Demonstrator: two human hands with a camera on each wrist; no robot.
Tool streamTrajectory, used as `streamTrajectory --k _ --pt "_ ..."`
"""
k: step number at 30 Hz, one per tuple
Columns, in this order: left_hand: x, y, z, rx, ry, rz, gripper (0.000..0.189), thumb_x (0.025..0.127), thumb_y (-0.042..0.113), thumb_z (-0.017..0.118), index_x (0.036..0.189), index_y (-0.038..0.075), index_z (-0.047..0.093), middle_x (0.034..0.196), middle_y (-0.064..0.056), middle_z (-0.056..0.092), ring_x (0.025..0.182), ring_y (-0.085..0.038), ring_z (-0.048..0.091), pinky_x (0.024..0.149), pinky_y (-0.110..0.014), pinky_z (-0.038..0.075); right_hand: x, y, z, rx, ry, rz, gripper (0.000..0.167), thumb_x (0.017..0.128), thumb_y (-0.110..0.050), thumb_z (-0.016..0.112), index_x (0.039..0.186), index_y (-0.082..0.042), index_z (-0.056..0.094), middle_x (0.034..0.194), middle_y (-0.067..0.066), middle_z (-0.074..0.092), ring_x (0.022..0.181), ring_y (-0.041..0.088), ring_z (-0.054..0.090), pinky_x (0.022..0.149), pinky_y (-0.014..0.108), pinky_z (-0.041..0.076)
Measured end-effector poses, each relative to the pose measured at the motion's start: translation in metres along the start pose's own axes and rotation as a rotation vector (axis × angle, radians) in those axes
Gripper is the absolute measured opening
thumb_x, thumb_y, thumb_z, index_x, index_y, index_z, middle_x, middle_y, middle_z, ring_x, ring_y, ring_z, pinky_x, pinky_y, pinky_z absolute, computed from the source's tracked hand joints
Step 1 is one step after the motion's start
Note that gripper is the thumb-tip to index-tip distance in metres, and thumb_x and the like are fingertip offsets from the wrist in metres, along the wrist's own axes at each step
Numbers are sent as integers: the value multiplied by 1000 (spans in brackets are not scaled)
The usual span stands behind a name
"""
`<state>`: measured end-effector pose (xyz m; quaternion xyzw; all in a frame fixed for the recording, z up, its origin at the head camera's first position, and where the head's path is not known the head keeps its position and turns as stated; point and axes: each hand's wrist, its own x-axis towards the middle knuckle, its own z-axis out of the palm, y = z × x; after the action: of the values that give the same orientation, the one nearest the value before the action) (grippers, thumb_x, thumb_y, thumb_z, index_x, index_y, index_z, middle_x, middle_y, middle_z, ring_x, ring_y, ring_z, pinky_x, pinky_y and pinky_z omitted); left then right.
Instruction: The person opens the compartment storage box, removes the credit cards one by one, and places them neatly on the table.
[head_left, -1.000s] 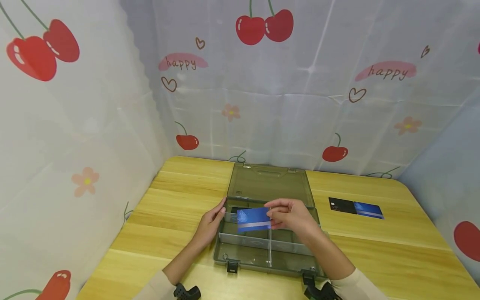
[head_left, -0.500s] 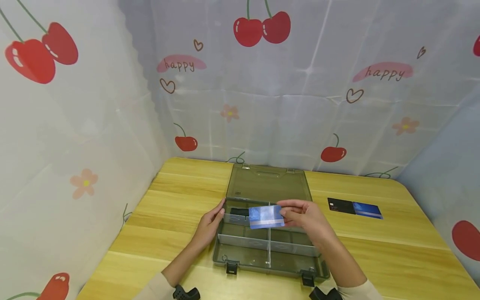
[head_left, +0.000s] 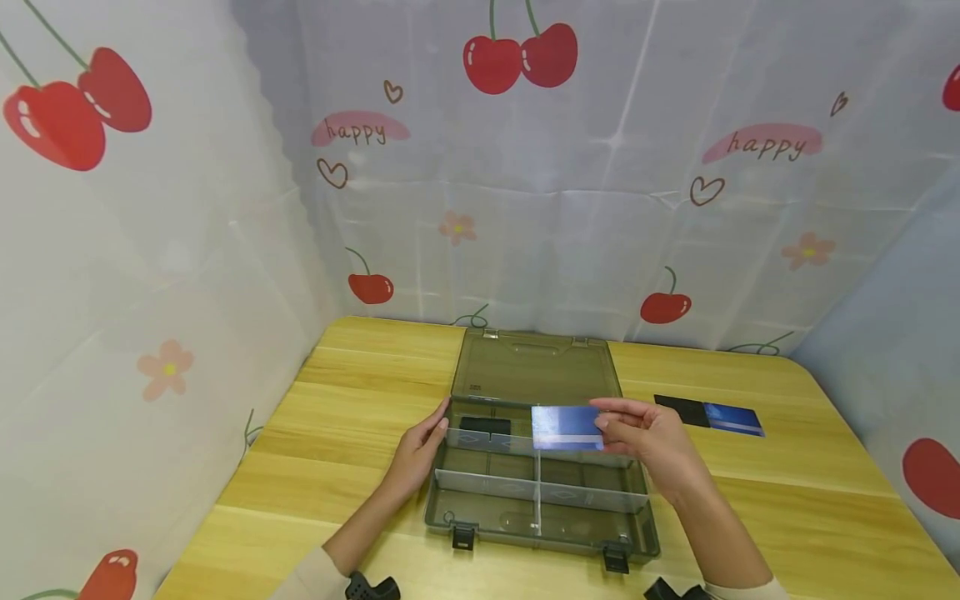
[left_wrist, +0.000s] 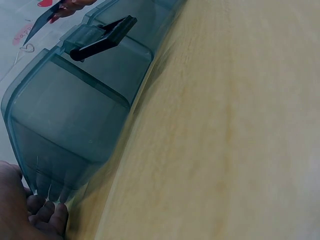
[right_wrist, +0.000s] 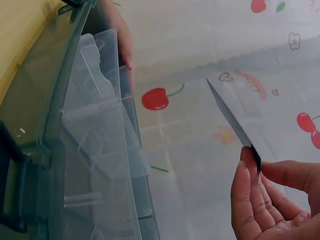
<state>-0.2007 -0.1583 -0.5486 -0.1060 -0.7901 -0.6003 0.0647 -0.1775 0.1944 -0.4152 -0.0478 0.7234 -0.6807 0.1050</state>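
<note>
One table (head_left: 360, 375) is topped by an open organizer box (head_left: 555, 540), its left side touched by the relaxed left hand (head_left: 415, 450). By the right hand (head_left: 651, 433), a blue card (head_left: 567, 427) is pinched above the box's right half. A black card (head_left: 678, 410) and another blue card (head_left: 733, 419) are laid to its right.

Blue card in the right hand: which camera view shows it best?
The head view, where the blue card shows its pale-striped face. The right wrist view has it nearly edge-on in the fingers; the left wrist view, only a dark sliver, top left.
</note>
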Motion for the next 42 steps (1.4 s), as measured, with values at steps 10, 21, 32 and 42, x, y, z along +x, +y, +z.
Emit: streamTrajectory --k 10,21,32,42 --pt "0 -4 -1 -18 -7 12 50 110 31 47 155 11 42 159 -8 39 142 -30 42 115 -48 37 -2 5 -20 13 38 -11 42 95 -11 73 132 3 64 95 0 73 81 15 69 79 37 63" --pt "-3 24 -2 -15 -11 -8 45 110 12 45 152 -2 40 157 -19 38 141 -37 42 114 -50 37 0 13 -44 36 67 1 33 94 -12 74 127 -10 70 96 -2 74 86 14 70 81 36 63" --pt "-6 37 -5 -37 -26 -8 46 110 14 46 153 -1 40 158 -18 37 143 -35 38 115 -47 36 2 16 -64 72 111 -15 30 95 -9 73 125 -6 70 96 -4 75 83 13 72 80 33 63" --pt "0 9 -3 -37 -22 -14 49 110 28 47 154 8 40 159 -8 38 144 -29 39 115 -42 38 8 22 -83 132 145 6 20 96 -8 71 115 -13 74 95 -4 76 80 14 72 78 31 63"
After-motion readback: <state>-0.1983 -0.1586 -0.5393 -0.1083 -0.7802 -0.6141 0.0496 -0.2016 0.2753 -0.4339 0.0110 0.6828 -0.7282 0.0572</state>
